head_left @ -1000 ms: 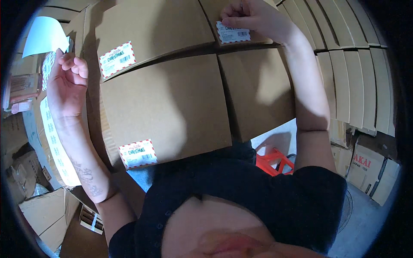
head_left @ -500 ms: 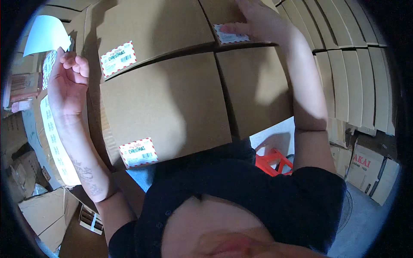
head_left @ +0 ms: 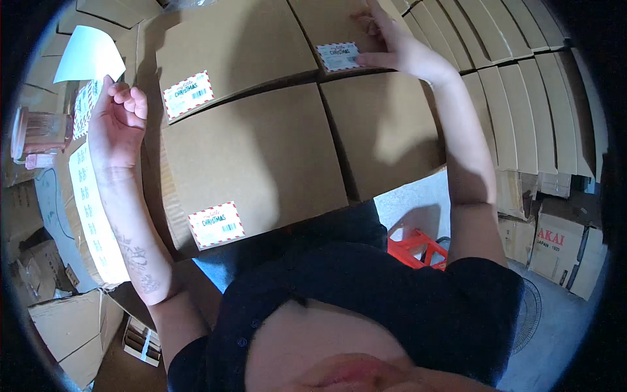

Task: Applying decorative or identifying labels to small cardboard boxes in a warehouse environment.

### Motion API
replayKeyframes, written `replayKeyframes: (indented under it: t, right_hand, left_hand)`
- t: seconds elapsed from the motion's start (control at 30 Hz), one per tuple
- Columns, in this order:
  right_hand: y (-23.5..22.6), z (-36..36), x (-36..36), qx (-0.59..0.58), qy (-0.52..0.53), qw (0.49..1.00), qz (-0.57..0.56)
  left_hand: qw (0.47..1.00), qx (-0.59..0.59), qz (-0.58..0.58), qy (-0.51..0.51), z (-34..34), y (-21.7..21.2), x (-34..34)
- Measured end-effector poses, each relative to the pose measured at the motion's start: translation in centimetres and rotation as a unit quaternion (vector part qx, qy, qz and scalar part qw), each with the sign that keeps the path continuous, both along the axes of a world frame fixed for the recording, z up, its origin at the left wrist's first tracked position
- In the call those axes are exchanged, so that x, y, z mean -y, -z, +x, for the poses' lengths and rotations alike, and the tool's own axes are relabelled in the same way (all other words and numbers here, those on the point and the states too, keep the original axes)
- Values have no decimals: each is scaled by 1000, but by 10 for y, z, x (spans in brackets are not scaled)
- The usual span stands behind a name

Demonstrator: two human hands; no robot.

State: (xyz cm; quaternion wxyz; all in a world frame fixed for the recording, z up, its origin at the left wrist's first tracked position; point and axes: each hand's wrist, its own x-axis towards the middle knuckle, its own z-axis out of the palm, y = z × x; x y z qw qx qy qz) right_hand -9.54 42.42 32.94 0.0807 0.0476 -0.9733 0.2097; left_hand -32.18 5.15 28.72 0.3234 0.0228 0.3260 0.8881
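Observation:
Several brown cardboard boxes lie side by side before me. A red-and-white bordered label (head_left: 216, 225) is at the near left box's corner (head_left: 261, 163), and another label (head_left: 189, 94) is on the far left box (head_left: 241, 39). My right hand (head_left: 401, 51) rests on the far right box, its thumb at the edge of a third label (head_left: 337, 57), its other fingers bent and apart from the thumb. At the left, my left hand (head_left: 119, 130) is palm up with curled fingers, pinching a white label strip (head_left: 90, 59). Part of the strip is behind my hand and forearm.
More flat-sided boxes (head_left: 522, 117) stand in rows at the right. A clear jar (head_left: 42, 134) is at the far left. Below right are a red plastic stool (head_left: 418, 248), a white printed carton (head_left: 555, 245) and a fan guard (head_left: 528, 317).
My right hand's fingers have bent, and its thumb has slid to the right edge of the far right label. My left hand and the strip appear a little farther right.

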Motion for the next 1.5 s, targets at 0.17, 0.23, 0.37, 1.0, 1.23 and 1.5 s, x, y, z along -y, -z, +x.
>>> replayKeyframes:
  t: [0.17, 0.23, 0.37, 1.0, 1.23, 1.5]
  right_hand:
    - [11, 29, -17, 58, 51, 947, -312]
    - [11, 41, -5, -94, 141, 968, -183]
    - [-21, 75, 35, 10, 45, 973, -226]
    - [2, 96, 80, 233, 0, 955, -185]
    - [4, 98, 82, 205, 15, 961, -184]
    - [5, 99, 81, 206, 18, 962, -179]
  left_hand:
    - [1000, -3, 6, 10, -1, 3, -1]
    - [1000, -2, 6, 14, -5, 6, 0]
    - [999, 2, 24, 48, -14, 16, 1]
    - [996, 11, 20, 89, -36, 18, 15]
    - [998, -9, -13, 65, -38, 18, 16]
    - [996, 7, -1, 92, -39, 15, 15]
